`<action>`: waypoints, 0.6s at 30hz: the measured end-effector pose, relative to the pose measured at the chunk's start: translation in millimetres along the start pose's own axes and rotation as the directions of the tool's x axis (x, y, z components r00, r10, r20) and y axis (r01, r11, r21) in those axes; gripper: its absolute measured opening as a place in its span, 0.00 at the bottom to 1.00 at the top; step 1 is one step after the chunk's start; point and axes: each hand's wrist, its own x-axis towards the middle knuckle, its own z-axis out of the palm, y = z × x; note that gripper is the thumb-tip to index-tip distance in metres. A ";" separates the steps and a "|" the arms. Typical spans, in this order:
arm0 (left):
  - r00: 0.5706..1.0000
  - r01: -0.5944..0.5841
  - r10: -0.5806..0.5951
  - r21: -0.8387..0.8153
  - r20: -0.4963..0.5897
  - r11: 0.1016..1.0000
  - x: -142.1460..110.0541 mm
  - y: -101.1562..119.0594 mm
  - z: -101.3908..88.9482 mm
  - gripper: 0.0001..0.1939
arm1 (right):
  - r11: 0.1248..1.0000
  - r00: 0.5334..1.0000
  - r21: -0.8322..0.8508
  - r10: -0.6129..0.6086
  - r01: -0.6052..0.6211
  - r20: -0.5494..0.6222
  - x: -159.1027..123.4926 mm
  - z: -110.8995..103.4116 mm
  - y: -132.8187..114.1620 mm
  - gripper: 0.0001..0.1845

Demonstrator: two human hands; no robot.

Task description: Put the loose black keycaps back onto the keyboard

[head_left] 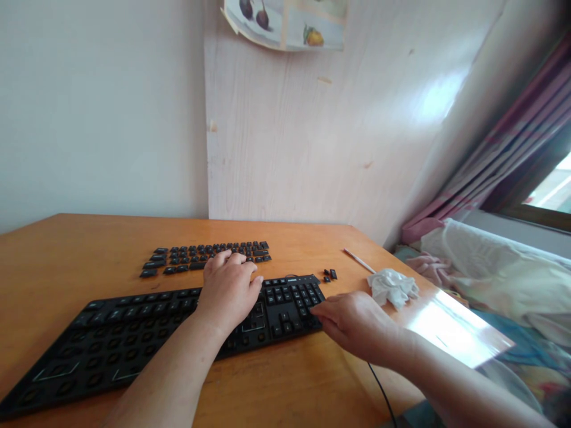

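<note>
A black keyboard point(292, 315) lies at a slant across the wooden table. Most of its left and middle part is stripped of keycaps, with bare switch posts showing, while the number pad at the right end has its keys. My left hand point(229, 288) is over the keyboard's back edge, fingers bent but apart, reaching to the front of the rows of loose keycaps point(200, 255); its fingertips are hidden. My right hand point(357, 321) is at the keyboard's right end. Its fingers are pressed together, tips touching the number pad's edge; whatever is between them does not show.
Several more loose keycaps point(330, 275) lie behind the right hand. Beside them are a crumpled white tissue point(392, 287) and a thin pale stick point(359, 260). A black cable point(382, 392) hangs at the table's front edge. Bedding point(491, 261) lies to the right.
</note>
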 end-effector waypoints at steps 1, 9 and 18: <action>1.000 0.000 0.000 0.001 0.000 1.000 0.1 0.1 -0.2 0.15 | 1.000 1.000 0.005 0.001 -0.001 -0.009 -0.2 1.4 -0.2 0.12; 1.000 0.011 -0.011 0.007 0.017 1.000 1.6 0.7 -2.3 0.16 | 0.995 0.992 0.062 0.079 -0.073 -0.103 -0.1 -7.2 19.6 0.14; 1.000 0.007 -0.007 0.019 0.015 1.000 1.6 -2.5 2.1 0.16 | 0.917 0.914 0.022 0.399 -0.398 -0.078 48.0 2.6 99.8 0.15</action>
